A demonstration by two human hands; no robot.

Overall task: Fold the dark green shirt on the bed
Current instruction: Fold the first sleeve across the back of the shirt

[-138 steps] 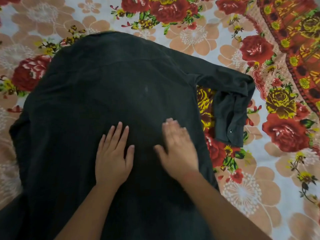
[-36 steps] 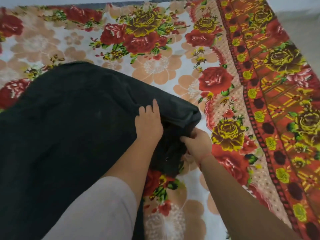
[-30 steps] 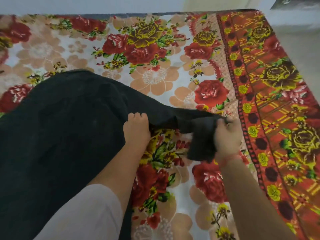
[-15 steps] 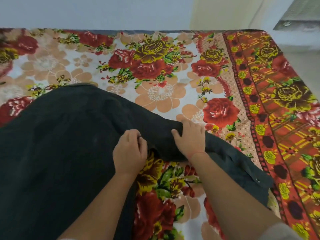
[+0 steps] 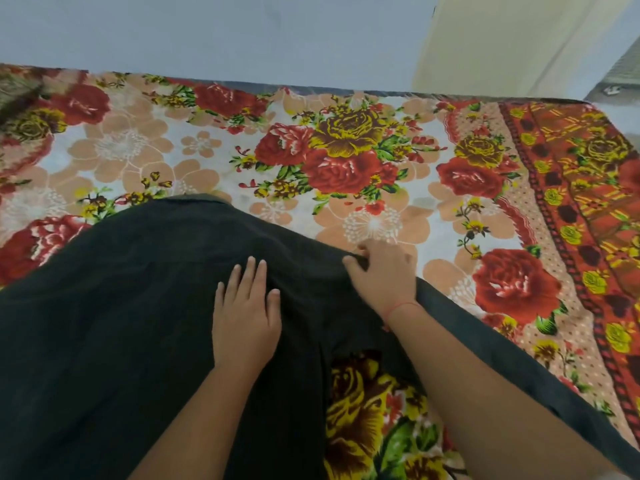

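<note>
The dark green shirt (image 5: 121,323) lies spread on the bed, filling the lower left of the view, collar end away from me. Its right sleeve (image 5: 519,362) stretches out straight toward the lower right. My left hand (image 5: 246,313) rests flat on the shirt near the right shoulder, fingers apart. My right hand (image 5: 384,275) is at the top edge of the shoulder where the sleeve starts, thumb and fingers pinching the cloth edge.
The bed carries a floral sheet (image 5: 363,174) with red and yellow roses and an orange patterned border (image 5: 588,188) at the right. A pale wall (image 5: 207,32) runs along the bed's far edge. The mattress ends at the right.
The bunched right sleeve has been pulled out and laid straight. Since half a second ago my left hand has opened flat on the shirt, and my right hand has moved up to the shoulder edge.
</note>
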